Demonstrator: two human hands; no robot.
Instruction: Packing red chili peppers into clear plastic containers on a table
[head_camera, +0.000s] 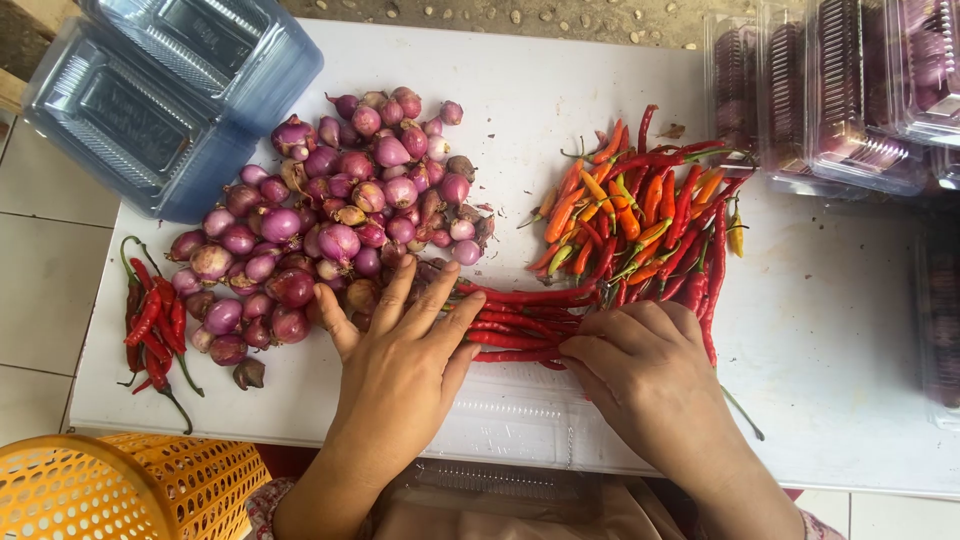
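Observation:
My left hand lies flat with fingers spread at the near edge of a heap of purple shallots, fingertips touching a row of long red chilies. My right hand presses down on the other end of those same chilies, fingers curled over them. The chilies lie side by side over a clear plastic container at the table's front edge. Behind my right hand spreads a big pile of red, orange and green chilies.
A white table carries everything. Stacked clear empty containers stand at the back left, filled clear packs at the back right. A small bunch of red chilies lies at the left. An orange perforated basket sits below left.

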